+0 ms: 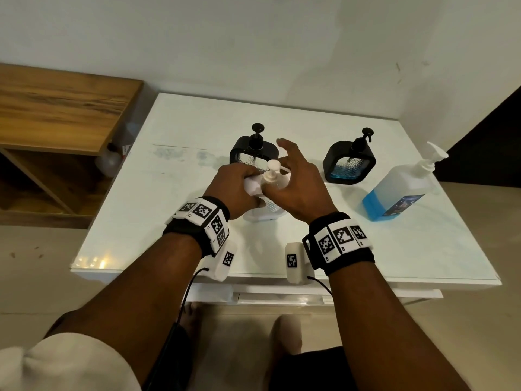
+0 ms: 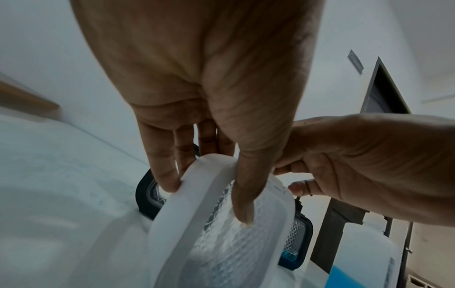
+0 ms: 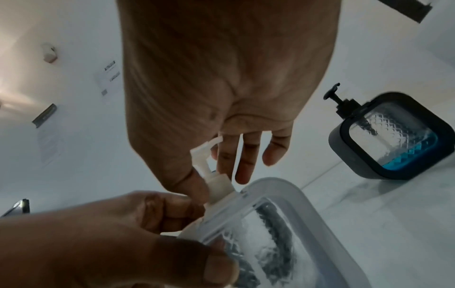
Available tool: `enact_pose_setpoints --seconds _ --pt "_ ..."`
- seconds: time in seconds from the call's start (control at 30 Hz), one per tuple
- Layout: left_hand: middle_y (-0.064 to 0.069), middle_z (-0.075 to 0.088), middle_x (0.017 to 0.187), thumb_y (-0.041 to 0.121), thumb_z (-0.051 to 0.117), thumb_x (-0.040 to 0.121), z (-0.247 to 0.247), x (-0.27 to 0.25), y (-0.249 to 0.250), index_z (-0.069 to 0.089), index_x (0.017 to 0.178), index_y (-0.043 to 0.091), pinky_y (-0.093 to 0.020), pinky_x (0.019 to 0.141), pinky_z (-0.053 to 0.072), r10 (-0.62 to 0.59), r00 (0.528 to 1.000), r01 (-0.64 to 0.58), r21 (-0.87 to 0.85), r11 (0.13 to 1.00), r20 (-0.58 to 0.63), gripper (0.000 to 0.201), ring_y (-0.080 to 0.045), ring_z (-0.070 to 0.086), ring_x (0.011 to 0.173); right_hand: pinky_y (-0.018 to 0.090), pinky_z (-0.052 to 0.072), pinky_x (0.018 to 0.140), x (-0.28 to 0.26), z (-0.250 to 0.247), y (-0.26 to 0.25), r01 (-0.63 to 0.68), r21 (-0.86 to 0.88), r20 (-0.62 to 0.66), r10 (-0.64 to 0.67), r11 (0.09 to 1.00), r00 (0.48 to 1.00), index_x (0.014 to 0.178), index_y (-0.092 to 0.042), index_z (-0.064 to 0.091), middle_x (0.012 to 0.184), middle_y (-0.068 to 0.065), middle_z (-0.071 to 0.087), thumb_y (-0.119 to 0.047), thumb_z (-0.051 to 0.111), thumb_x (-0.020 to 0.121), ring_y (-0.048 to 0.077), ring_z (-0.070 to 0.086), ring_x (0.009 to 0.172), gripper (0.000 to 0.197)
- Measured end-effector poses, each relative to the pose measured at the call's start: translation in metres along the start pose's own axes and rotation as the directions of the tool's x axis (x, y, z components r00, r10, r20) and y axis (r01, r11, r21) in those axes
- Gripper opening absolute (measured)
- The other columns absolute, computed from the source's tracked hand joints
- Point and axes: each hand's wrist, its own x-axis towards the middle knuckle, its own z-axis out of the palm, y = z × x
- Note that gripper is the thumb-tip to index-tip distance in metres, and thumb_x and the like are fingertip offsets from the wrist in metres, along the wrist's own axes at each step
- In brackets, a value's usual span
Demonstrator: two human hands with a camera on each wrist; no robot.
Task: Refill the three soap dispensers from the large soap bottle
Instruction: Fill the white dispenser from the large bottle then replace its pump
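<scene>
On table (image 1: 174, 198): gripped white dispenser (image 1: 266, 206), seemingly empty.

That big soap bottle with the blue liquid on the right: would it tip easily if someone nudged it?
Probably not easily. The large soap bottle shows blue liquid only near its base, so its weight likely sits low. Its tall white pump could give a push leverage, though. Mostly empty, it probably feels light and may slide on the glossy table.
</scene>
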Motion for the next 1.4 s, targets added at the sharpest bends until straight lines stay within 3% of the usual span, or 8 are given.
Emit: enact_pose_setpoints --seconds 0.1,0.27,0.47,0.6,0.77,0.93,1.17,1.4 --pt "0.006 0.066 0.09 0.012 0.091 0.064 -0.001 0.0 0.001 0.074 0.102 0.014 -0.014 0.066 0.042 0.0 1.0 0.0 -0.003 1.0 -0.005 0.042 -0.013 0.062 0.083 0.029 0.051 0.085 0.001 0.001 0.003 -0.081 -0.014 -0.052 0.081 0.997 0.995 0.151 -0.024 0.04 0.103 -0.009 0.062 -0.042 0.091 0.072 0.013 0.062 0.098 0.095" --pt "0.006 0.064 0.096 0.015 0.092 0.066 -0.002 -0.001 0.003 0.073 0.111 0.01 -0.022 0.08 0.044 0.01 1.0 -0.01 0.016 1.0 -0.009 0.05 -0.013 0.059 0.091 0.036 0.056 0.072 0.002 0.004 0.003 -0.055 -0.034 -0.16 0.049 0.998 0.986 0.127 -0.023 0.053 0.072 -0.007 0.066 -0.038 0.088 0.074 0.01 0.065 0.072 0.065" --pt "0.0 0.071 0.09 0.015 0.09 0.064 0.001 0.0 0.002 0.074 0.096 0.014 -0.028 0.073 0.051 -0.014 1.0 0.015 0.02 1.0 -0.015 0.036 -0.019 0.066 0.084 0.039 0.056 0.086 0.001 0.003 -0.004 -0.059 0.017 -0.06 0.06 0.998 0.996 0.142 -0.025 0.045 0.105 -0.008 0.065 -0.028 0.08 0.079 0.014 0.065 0.095 0.072" --pt "0.006 0.069 0.091 0.013 0.09 0.065 0.0 -0.001 0.004 0.075 0.101 0.017 -0.022 0.075 0.046 -0.02 1.0 0.02 0.002 1.0 -0.011 0.04 -0.015 0.064 0.087 0.028 0.05 0.075 0.001 0.005 -0.004 -0.093 0.007 -0.161 0.093 0.996 0.983 0.14 -0.024 0.044 0.088 -0.016 0.059 -0.051 0.089 0.072 0.009 0.063 0.088 0.086" --pt "0.006 0.069 0.096 0.018 0.092 0.064 0.001 0.001 0.001 0.073 0.106 0.016 -0.024 0.079 0.045 0.004 1.0 -0.004 0.025 1.0 0.003 0.046 -0.015 0.064 0.092 0.032 0.054 0.071 0.004 0.005 -0.004 -0.057 -0.01 -0.21 0.053 0.998 0.976 0.133 -0.019 0.047 0.069 -0.007 0.064 -0.031 0.087 0.076 0.006 0.064 0.074 0.071" --pt "-0.001 0.071 0.1 0.019 0.092 0.064 0.003 0.002 -0.002 0.072 0.105 0.012 -0.028 0.08 0.049 -0.002 1.0 0.003 0.032 0.999 -0.021 0.047 -0.018 0.064 0.09 0.041 0.057 0.081 0.004 0.002 -0.008 -0.046 0.013 -0.073 0.047 0.999 0.996 0.144 -0.025 0.039 0.087 -0.008 0.069 -0.016 0.072 0.08 0.014 0.067 0.088 0.073" --pt "0.004 0.067 0.089 0.018 0.092 0.063 0.004 0.003 -0.004 0.071 0.093 0.015 -0.014 0.066 0.039 0.002 1.0 -0.001 0.041 0.999 -0.014 0.037 -0.016 0.062 0.083 0.032 0.054 0.075 0.005 0.006 -0.004 -0.101 -0.008 -0.143 0.099 0.995 0.985 0.149 -0.022 0.037 0.087 -0.01 0.065 -0.049 0.091 0.069 0.011 0.064 0.083 0.1" --pt "0.002 0.068 0.096 0.021 0.093 0.063 0.006 0.004 -0.005 0.072 0.106 0.013 -0.026 0.077 0.046 0.0 1.0 0.0 0.037 0.999 -0.018 0.048 -0.018 0.063 0.088 0.043 0.056 0.083 0.006 0.005 -0.004 -0.021 0.012 -0.059 0.022 1.0 0.998 0.151 -0.024 0.034 0.089 -0.007 0.07 -0.019 0.071 0.084 0.015 0.066 0.089 0.077"
